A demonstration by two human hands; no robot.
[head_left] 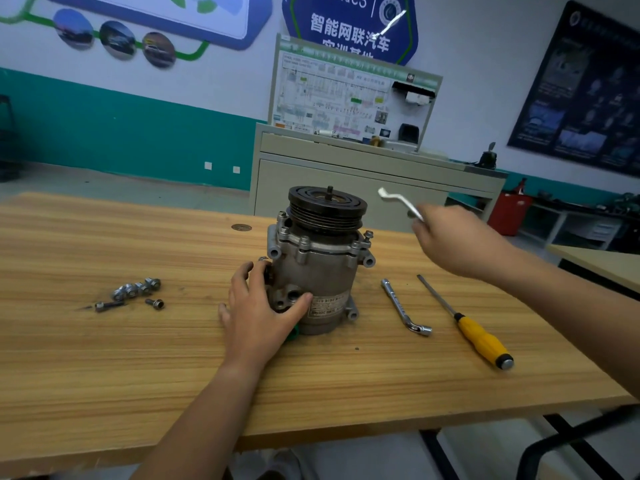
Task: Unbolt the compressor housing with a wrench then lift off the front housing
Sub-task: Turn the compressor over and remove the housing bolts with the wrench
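A grey metal compressor (pixel 322 271) stands upright on the wooden table (pixel 138 358), its black pulley (pixel 327 206) on top. Bolts (pixel 367 235) still show around the front housing flange just under the pulley. My left hand (pixel 259 306) rests against the compressor's lower left side, thumb across its front. My right hand (pixel 457 240) is raised to the right of the pulley and grips a silver ring wrench (pixel 398 200), whose free end points up and left in the air, apart from the compressor.
Several loose bolts (pixel 136 292) lie on the table to the left. A bent socket wrench (pixel 403 306) and a yellow-handled screwdriver (pixel 481 337) lie to the right. A grey cabinet (pixel 346 174) with a training board stands behind the table.
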